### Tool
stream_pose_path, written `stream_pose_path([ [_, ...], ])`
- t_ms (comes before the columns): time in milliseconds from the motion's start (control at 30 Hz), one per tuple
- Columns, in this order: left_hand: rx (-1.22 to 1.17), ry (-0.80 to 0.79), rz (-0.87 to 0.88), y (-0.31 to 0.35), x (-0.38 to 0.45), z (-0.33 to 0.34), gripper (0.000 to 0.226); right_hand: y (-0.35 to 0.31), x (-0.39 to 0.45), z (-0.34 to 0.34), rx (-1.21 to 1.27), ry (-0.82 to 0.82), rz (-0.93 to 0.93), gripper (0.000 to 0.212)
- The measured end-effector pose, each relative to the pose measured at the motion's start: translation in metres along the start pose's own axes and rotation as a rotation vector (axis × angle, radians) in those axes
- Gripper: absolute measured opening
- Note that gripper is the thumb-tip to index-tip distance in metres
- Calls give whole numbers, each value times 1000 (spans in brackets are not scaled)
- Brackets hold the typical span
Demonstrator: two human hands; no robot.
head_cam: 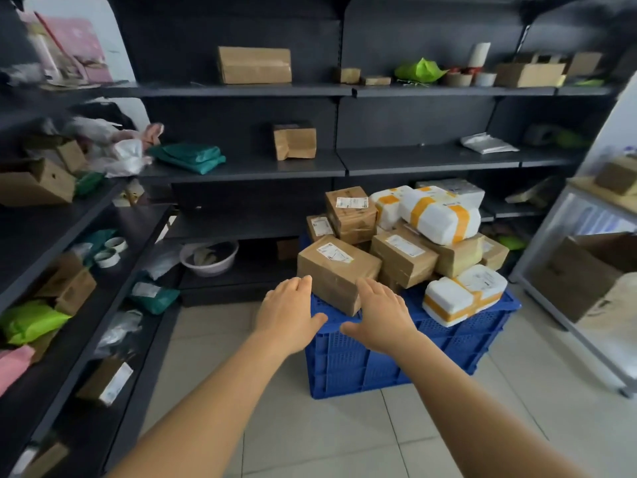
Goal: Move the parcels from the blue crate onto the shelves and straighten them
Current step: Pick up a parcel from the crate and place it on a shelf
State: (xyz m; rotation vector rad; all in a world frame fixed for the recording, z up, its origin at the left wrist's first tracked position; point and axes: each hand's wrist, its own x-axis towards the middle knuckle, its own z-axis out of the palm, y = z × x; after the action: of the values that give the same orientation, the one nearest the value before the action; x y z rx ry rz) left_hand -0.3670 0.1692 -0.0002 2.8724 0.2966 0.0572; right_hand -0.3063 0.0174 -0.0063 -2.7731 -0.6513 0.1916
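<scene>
A pale pink round plastic basin [209, 259] sits on the lowest tier, holding crumpled material, and rolls of white tape [111, 252] rest on a lower tier at left. On the top tier at right, a bright green crumpled plastic bag [420, 70] lies beside brown and white tape rolls [469, 78], with an upright white paper roll [479, 54] behind them. At far right stands a grey metal-framed rack [565, 270] holding an open brown cardboard carton [586, 270], on a pale grey tiled floor [310, 439].
</scene>
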Motion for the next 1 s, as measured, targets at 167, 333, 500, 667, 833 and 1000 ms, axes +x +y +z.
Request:
stream_pose_path([
  [167,-4,-52,-2,0,49,27,75,29,48,12,3,-38,49,87],
  [333,-84,-106,-70,2,111,58,78,66,118,26,0,-96,81,85],
  [500,-169,-131,-204,10,194,89,85,102,202,38,32,-191,63,83],
  [667,-220,-201,-354,20,265,131,92,142,288,59,64,-267,61,84],
  [833,-275,-276,-457,24,313,175,105,176,356,92,30,-379,43,90],
  [1000,-286,-296,-537,23,348,209,110,196,404,123,58,-413,44,90],
])
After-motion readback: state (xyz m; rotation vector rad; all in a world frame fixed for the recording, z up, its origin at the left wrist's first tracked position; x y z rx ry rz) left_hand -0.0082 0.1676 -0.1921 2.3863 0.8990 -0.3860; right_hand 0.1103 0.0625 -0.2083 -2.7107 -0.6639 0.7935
